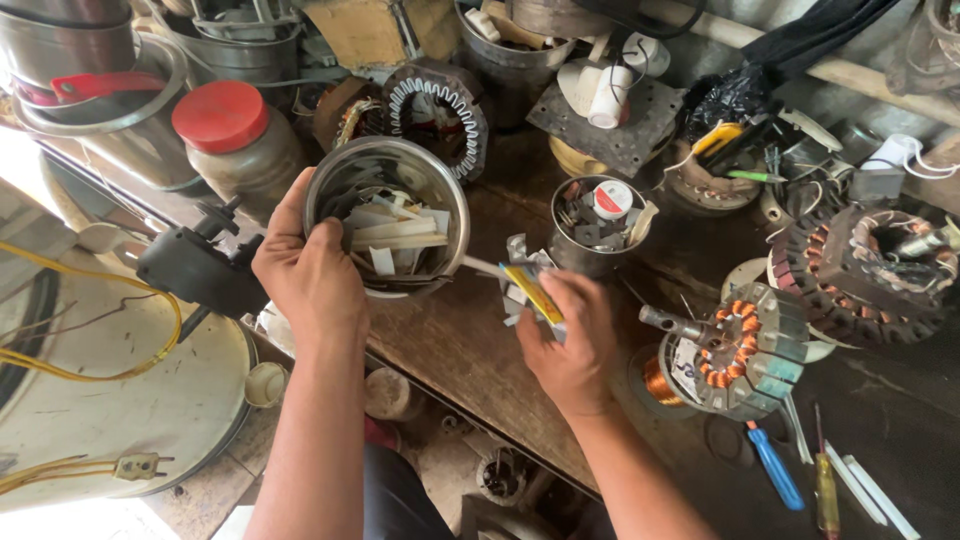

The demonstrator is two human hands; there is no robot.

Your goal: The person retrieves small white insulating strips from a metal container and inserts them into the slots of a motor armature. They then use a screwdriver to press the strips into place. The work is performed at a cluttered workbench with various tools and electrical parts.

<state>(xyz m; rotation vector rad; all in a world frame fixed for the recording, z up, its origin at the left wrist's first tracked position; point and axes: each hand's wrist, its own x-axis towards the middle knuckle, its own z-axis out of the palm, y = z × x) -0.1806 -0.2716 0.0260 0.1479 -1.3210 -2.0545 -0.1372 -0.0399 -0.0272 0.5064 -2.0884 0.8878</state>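
- Looking down through the head camera, we see our left hand [308, 270] wrapped around the near wall of a round metal tin [388, 214], holding it tilted toward us just above the edge of the wooden workbench [470, 340].
- We see the tin filled with pale flat strips [398, 232] lying loosely across each other.
- We see our right hand [570, 345] clenched on a small bundle of scraps [528, 285], one with a yellow band, held just right of the tin and apart from it.
- We judge the tilt a risk: strips could slide over the rim and drop past the bench edge.
- We judge the loose bundle could shed pieces, since only the fingers pin it.
- Close beside that hand stand a smaller can of parts [598, 226] and a copper-wound motor stator [745, 348]; a careless sweep could knock them.
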